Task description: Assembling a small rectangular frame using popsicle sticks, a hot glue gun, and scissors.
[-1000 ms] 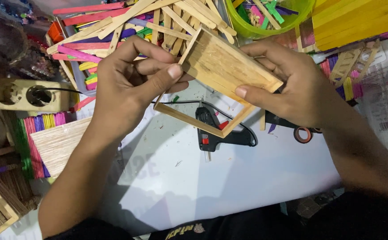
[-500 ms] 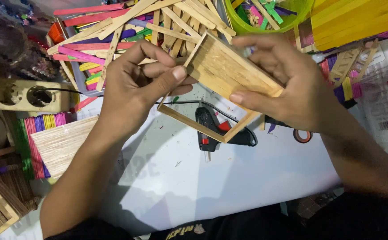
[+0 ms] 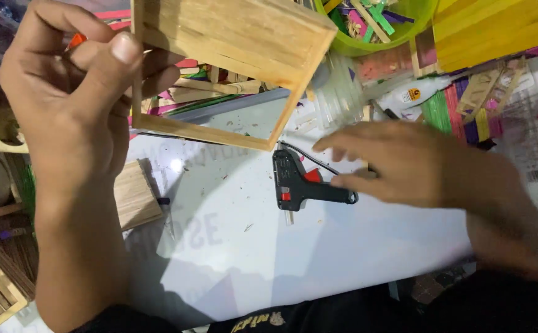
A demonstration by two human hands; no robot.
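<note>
Here, in the head view, my left hand (image 3: pixel 78 105) pinches the stick frame (image 3: pixel 232 37) by its left rail, thumb on the near face and fingers curled behind. The frame is held up off the table (image 3: pixel 281 259), tilted. Its upper part is a closed panel of sticks and its lower part is an open window, through which the white tabletop shows.

My right hand (image 3: pixel 405 160) is blurred. It hovers low over the table with the fingers loosely spread and nothing in them that I can see. The fingertips lie just beside the glue gun (image 3: pixel 303 185) and point toward it, though I cannot tell whether they touch the handle. The black gun lies flat with its nozzle toward me, its cord trailing off under the hand.

I judge this a pause between joints: the frame is parked in one hand and the other is at the gun. A grasp there calls for closing around the handle rather than the cord, and for keeping the frame steady so its open lower rails take no knock.

A small wood panel (image 3: pixel 134 194) lies on the table beside my left wrist. A green bowl (image 3: pixel 405 37) of coloured sticks and a yellow stack (image 3: pixel 485 28) sit along the far edge, well apart from both hands.
</note>
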